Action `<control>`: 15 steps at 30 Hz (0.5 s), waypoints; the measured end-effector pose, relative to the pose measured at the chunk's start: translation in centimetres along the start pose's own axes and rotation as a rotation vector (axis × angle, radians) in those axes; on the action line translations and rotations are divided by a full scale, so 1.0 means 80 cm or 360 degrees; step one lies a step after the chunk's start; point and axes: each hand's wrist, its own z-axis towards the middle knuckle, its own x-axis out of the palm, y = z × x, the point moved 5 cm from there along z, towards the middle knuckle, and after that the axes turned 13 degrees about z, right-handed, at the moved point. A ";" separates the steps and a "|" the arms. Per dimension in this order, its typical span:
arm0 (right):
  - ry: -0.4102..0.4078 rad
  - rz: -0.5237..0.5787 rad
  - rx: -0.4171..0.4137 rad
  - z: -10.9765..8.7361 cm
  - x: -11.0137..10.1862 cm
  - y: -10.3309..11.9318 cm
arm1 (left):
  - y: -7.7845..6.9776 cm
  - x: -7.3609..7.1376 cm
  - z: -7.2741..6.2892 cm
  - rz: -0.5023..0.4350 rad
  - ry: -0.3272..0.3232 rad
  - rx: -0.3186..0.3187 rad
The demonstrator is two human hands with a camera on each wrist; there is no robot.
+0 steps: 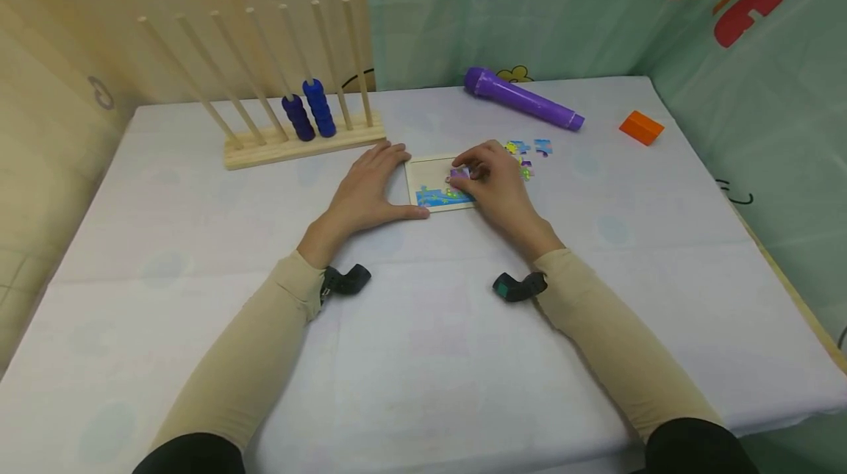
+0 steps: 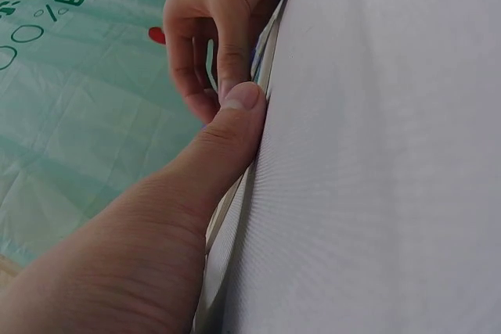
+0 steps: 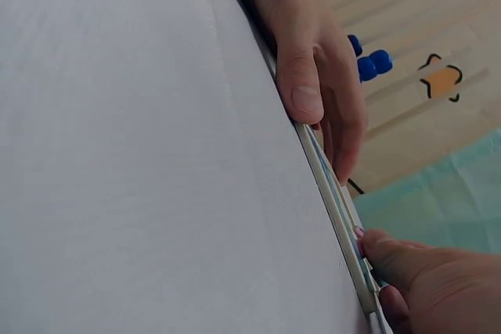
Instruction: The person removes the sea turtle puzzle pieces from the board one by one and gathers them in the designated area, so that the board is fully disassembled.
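A shallow wooden puzzle tray [image 1: 433, 167] lies on the table between the hands, its near part filled with blue puzzle pieces [image 1: 437, 198]. Along the tray's left side lies my left hand [image 1: 370, 191], fingers extended and thumb on the near left corner; in the right wrist view that thumb [image 3: 301, 99] rests at the tray's edge. My right hand [image 1: 499, 184] reaches over the tray's right side, pinching a purple puzzle piece [image 1: 459, 176] between thumb and fingers, low over the tray. Part of the tray is hidden under this hand.
Several loose puzzle pieces [image 1: 542, 146] lie just right of the tray. Behind stand a wooden peg rack [image 1: 304, 150] with blue beads [image 1: 320, 108] on two pegs, a purple microphone-shaped toy [image 1: 523, 99], and an orange block [image 1: 641, 128]. Curtains [image 1: 503, 18] border the table's back.
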 end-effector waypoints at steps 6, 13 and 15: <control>0.0022 0.0185 0.0116 -0.005 -0.011 -0.003 | -0.001 0.000 0.001 0.0010 0.0014 -0.0002; -0.0115 0.0389 0.0317 -0.006 -0.036 -0.010 | -0.002 -0.001 0.000 0.0003 0.0032 -0.0013; -0.0160 0.0367 0.0313 -0.007 -0.047 -0.013 | -0.002 -0.001 0.000 -0.0001 0.0035 -0.0012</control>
